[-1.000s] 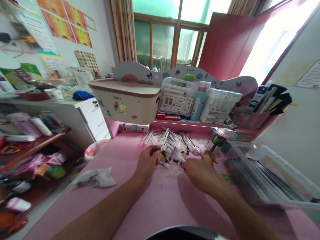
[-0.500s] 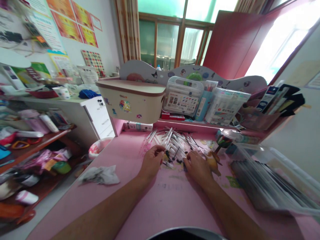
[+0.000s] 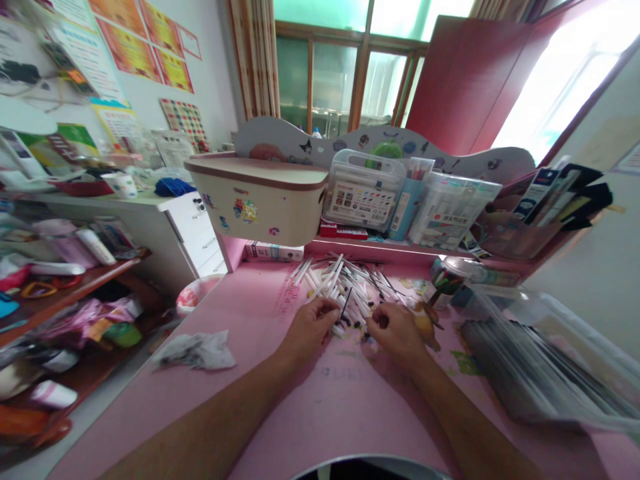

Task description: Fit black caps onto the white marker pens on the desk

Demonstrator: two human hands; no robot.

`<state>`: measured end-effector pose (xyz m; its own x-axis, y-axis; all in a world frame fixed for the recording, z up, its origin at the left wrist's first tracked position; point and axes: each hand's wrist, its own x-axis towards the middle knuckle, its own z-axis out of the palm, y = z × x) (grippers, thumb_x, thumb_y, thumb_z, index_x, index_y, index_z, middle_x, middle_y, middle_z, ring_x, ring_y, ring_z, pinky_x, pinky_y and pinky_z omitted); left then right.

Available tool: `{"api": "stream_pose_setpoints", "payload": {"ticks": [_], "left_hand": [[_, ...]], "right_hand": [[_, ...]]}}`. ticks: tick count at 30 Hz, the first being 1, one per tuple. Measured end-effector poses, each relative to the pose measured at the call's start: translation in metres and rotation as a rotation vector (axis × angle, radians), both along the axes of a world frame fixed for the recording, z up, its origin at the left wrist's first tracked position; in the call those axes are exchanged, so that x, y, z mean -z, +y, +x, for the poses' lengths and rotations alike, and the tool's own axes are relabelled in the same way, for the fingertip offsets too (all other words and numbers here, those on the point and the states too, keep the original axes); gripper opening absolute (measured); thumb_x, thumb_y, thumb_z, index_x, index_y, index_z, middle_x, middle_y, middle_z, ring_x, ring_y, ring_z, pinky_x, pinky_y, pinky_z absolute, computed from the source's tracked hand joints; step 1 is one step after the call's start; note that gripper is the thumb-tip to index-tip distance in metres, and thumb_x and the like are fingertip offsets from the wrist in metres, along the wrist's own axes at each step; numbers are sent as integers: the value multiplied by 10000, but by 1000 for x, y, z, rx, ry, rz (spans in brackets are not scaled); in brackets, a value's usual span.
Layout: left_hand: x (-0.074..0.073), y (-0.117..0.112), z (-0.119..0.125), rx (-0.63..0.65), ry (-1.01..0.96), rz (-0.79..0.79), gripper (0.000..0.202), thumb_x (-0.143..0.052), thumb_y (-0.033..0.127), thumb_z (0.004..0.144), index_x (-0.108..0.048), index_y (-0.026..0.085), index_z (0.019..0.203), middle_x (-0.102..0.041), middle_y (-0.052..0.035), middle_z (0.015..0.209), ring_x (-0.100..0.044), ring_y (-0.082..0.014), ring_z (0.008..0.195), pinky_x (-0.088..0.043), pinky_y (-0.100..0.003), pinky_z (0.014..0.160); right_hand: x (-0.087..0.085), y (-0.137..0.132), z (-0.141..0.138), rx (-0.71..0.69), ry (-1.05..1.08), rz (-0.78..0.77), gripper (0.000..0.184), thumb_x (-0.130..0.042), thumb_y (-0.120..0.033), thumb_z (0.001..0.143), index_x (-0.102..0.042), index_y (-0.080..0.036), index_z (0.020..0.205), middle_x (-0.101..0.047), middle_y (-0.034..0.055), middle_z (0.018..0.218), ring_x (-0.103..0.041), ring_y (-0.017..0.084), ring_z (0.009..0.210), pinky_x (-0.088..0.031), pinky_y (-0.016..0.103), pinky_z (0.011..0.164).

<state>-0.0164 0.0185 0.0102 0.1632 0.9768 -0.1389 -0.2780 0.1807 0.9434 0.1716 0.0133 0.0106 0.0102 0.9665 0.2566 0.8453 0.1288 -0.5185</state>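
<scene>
A heap of white pens with black tips (image 3: 345, 283) lies on the pink desk (image 3: 320, 407) below the shelf. My left hand (image 3: 311, 327) rests at the heap's near left edge, fingers curled and pinched on a pen (image 3: 345, 303) that sticks up. My right hand (image 3: 397, 330) sits at the near right edge, fingers curled into the pens; what it grips is hidden.
A cream bin (image 3: 255, 200) and marker boxes (image 3: 363, 193) stand on the shelf behind. A clear plastic box (image 3: 540, 360) sits at right, a tin (image 3: 447, 277) beside it, a crumpled cloth (image 3: 193, 350) at left. Cluttered shelves (image 3: 60, 280) lie further left.
Both hands have drawn closer together at the heap's near edge. My left hand has lifted a black-tipped pen upright between the fingers.
</scene>
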Motion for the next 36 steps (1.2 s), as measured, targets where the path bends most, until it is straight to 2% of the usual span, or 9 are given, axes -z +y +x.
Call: {"api": "stream_pose_setpoints", "payload": {"ticks": [8, 10, 14, 17, 20, 22, 26, 31, 36], "left_hand": [[10, 3, 0, 30, 60, -1, 234, -669, 305, 741, -606, 167, 920, -581, 42, 651, -416, -58, 390, -300, -178, 337], [10, 4, -1, 48, 19, -20, 285, -686, 353, 738, -608, 164, 937, -603, 30, 675, -421, -58, 381, -307, -182, 326], [9, 6, -3, 106, -45, -47, 331, -728, 426, 714, -609, 157, 865, -529, 57, 526, -403, -64, 357, -288, -177, 337], [7, 10, -7, -36, -45, -5, 316, -713, 442, 730, -588, 151, 729, -497, 54, 474, -413, -57, 386, -326, -166, 389], [4, 16, -12, -243, -67, 9, 308, -683, 443, 745, -573, 159, 704, -495, 58, 493, -398, -50, 399, -328, -163, 403], [2, 18, -15, -312, -81, -8, 293, -656, 445, 751, -565, 168, 725, -494, 65, 512, -371, -46, 382, -296, -166, 385], [-1, 21, -19, -362, -80, -44, 268, -603, 436, 769, -544, 178, 729, -467, 75, 492, -334, -46, 346, -248, -170, 368], [-3, 23, -21, -398, -70, -96, 251, -551, 412, 796, -534, 181, 701, -387, 93, 435, -307, -50, 332, -223, -156, 369], [-3, 24, -22, -390, -72, -162, 230, -531, 375, 808, -536, 181, 684, -383, 86, 425, -312, -59, 321, -233, -157, 360]], "right_hand": [[-5, -13, -21, -32, 90, 52, 127, -580, -246, 776, -568, -196, 660, -609, 6, 632, -540, 141, 582, -357, 245, 567], [-1, -14, -26, -73, 89, 63, 138, -573, -240, 795, -570, -194, 665, -620, 10, 646, -550, 143, 599, -370, 246, 587], [6, -14, -35, -224, 2, 81, 121, -577, -190, 815, -609, -184, 699, -641, 18, 689, -561, 152, 654, -393, 256, 648], [6, -13, -39, -327, -15, 103, 165, -526, -171, 898, -668, -177, 813, -656, 46, 816, -581, 170, 777, -429, 269, 736], [3, -11, -42, -292, -113, 117, 234, -479, -160, 941, -708, -195, 971, -626, 89, 994, -561, 212, 953, -435, 310, 845], [3, -10, -46, -244, -214, 78, 233, -529, -160, 912, -718, -232, 1027, -600, 93, 1048, -535, 236, 998, -427, 334, 868], [3, -6, -52, -221, -321, -16, 253, -624, -160, 840, -717, -266, 1050, -584, 83, 1093, -505, 255, 1024, -410, 351, 884], [2, -3, -54, -158, -296, -42, 191, -558, -238, 923, -735, -240, 994, -596, 93, 1073, -503, 246, 1019, -400, 338, 891], [-1, -6, -56, -108, -269, -76, 135, -594, -228, 892, -727, -210, 908, -602, 95, 1073, -501, 244, 1036, -393, 335, 899]]}}
